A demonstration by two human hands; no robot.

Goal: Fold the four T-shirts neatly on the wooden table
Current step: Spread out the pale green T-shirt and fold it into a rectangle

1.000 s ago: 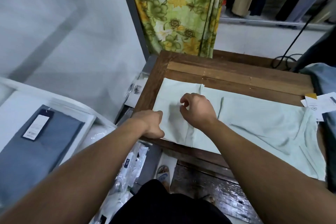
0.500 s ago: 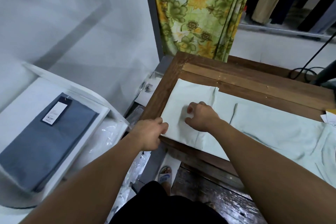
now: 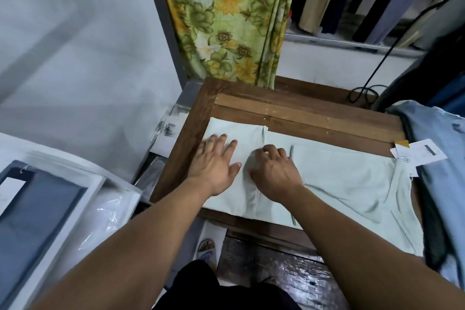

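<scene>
now left hand (image 3: 214,166) flat, spread on the mint t-shirt (image 3: 339,178); right hand (image 3: 274,173) still curled on it

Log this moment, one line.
left hand: flat on T-shirt | right hand: curled on it, grip unclear | T-shirt: part-folded, wooden table

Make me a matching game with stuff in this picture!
Things:
1. T-shirt
2. curtain
3. left hand
4. cable

Descriptions:
a. flowered, hanging
b. black, looped by the far right corner of the table
c. pale green, lying on the table
d. flat on the T-shirt, fingers straight

Pairs: 1-c, 2-a, 3-d, 4-b
</scene>
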